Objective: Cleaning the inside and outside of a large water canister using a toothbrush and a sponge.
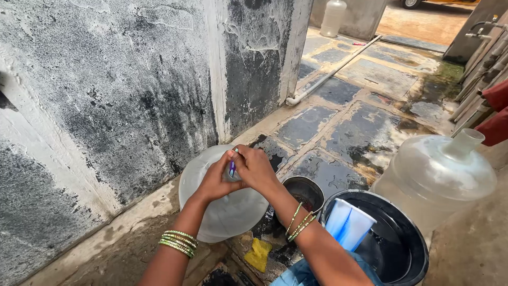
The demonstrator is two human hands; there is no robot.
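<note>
We see a cloudy translucent white jug (225,204), green-gold bangles (179,243), a yellow sponge (258,255), a black tub (407,249) with a white-and-blue mug (348,224), and a wall (106,106) mottled grey-black.

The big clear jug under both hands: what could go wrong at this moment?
1. The big clear jug seems tilted by the wall; the left hand and right hand grip only its neck, so it might roll or slip.
2. The stone floor looks wet and stained, so feet may slide.
3. The black tub with a blue-white mug and the second jug stand close, so a slipping jug could knock them.
</note>
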